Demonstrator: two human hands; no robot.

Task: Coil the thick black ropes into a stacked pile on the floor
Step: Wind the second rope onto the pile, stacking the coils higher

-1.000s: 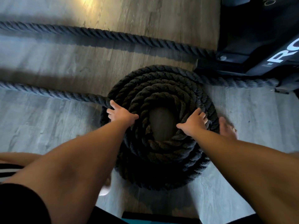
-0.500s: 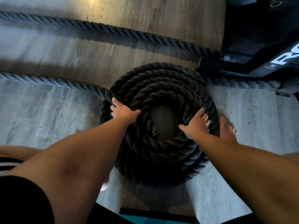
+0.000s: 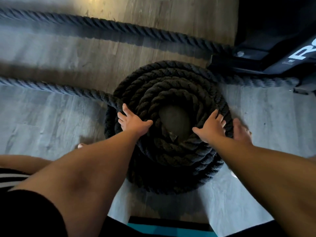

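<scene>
A stacked coil of thick black rope (image 3: 171,86) lies on the wooden floor in the middle of the view, with a small bare patch of floor at its centre. My left hand (image 3: 132,121) rests flat on the coil's left side, fingers spread, where a loose stretch of the same rope (image 3: 51,87) runs in from the left. My right hand (image 3: 212,126) lies flat on the coil's right side, fingers spread. A second black rope (image 3: 119,29) runs straight across the floor behind the coil.
A black machine base (image 3: 266,53) with white lettering stands at the back right, and both ropes lead to it. My bare foot (image 3: 241,132) is on the floor beside the coil's right edge. A teal mat edge (image 3: 164,230) shows at the bottom.
Both hands stay pressed on the coil. The loose rope at the left has drawn in closer against the coil's left side.
</scene>
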